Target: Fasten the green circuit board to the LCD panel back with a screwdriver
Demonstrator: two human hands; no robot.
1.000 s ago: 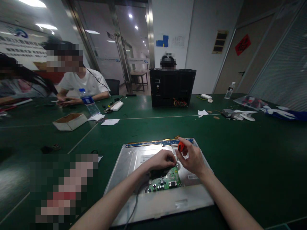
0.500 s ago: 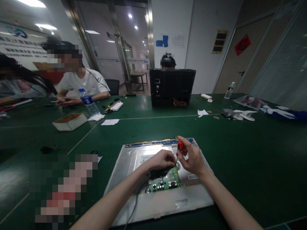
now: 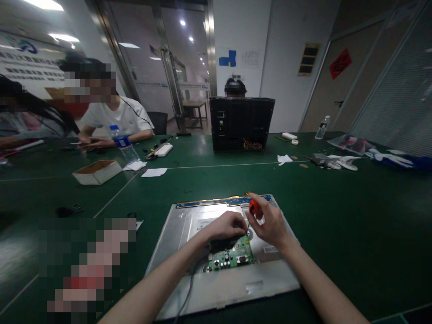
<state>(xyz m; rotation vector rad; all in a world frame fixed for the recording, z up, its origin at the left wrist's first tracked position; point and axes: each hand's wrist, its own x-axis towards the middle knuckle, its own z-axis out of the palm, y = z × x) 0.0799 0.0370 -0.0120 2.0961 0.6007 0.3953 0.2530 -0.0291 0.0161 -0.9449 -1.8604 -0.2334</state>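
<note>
A flat metal-backed display panel [image 3: 165, 238] lies in front of me, with a blue circuit strip [image 3: 209, 202] along its far edge. On its middle sits a green circuit board [image 3: 231, 260], partly covered by my left arm. My right hand [image 3: 272, 227] grips a screwdriver [image 3: 254, 208] by its red-and-black handle, the shaft pointing down at the board's far right corner. Close by the shaft, the fingers of my left hand [image 3: 229, 224] are pinched together; what they hold is hidden. A grey cable [image 3: 191, 290] runs from beneath my left arm over the panel's near edge.
A black monitor casing [image 3: 243, 123] stands across the green table, a person behind it. Two people sit at the left. An open box [image 3: 97, 173], a water bottle [image 3: 124, 144], paper scraps and, at right, white gloves [image 3: 340, 162] lie farther off.
The screwdriver handle has tilted slightly, and the fingers of my right hand have shifted around it. My left hand stays in place at the board's corner.
</note>
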